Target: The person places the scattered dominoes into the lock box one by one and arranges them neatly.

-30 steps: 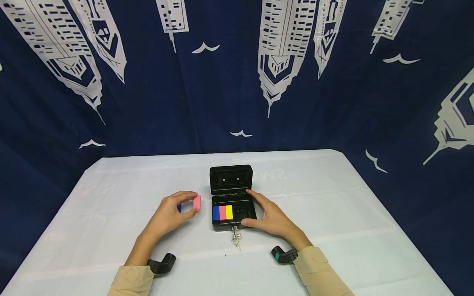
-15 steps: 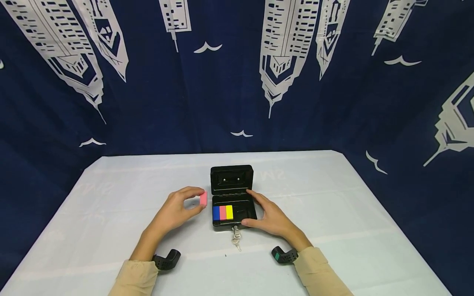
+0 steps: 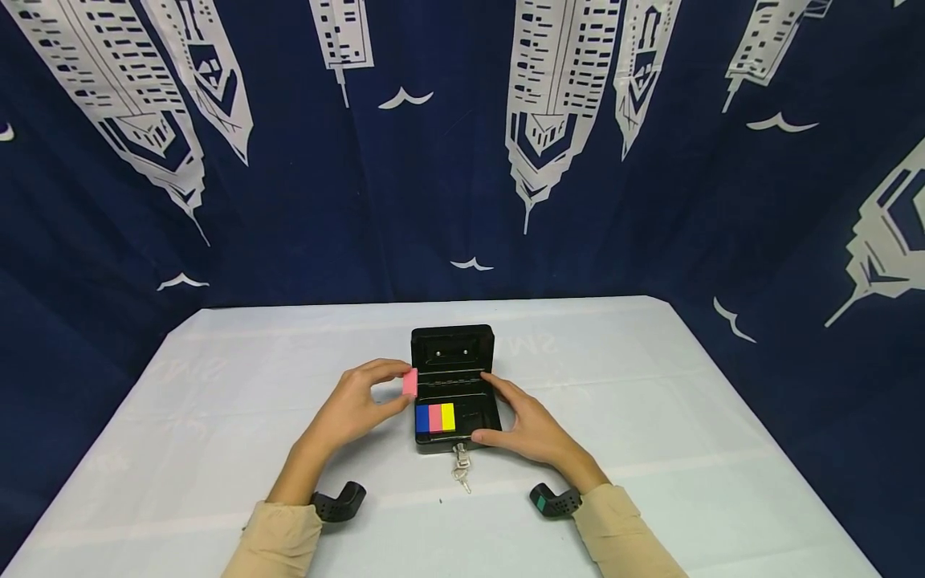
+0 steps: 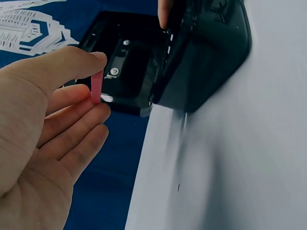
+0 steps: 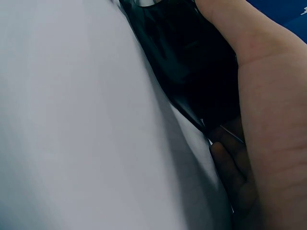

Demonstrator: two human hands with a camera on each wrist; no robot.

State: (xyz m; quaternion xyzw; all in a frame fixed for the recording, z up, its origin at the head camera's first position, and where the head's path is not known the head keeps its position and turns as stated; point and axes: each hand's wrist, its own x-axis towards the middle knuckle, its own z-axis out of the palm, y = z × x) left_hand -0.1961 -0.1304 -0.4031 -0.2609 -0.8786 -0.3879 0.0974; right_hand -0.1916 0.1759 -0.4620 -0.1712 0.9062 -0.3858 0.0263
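My left hand pinches a small pink block between thumb and fingertips, at the left rim of a black metal cash box. In the left wrist view the held block appears edge-on, with the raised lid beyond it. The box stands with its lid up. Side by side in its front left part lie a blue block, another pink block and a yellow block. My right hand grips the box's right side, its thumb near the front corner and fingers toward the hinge.
Keys hang from the lock at the box's front and lie on the white table. A dark blue cloth with white buildings hangs behind the table. Black wrist devices sit on both arms.
My left hand has moved right with the pink block, from beside the box to its left rim. A blue piece seen by that hand earlier is out of sight. My right hand stays put.
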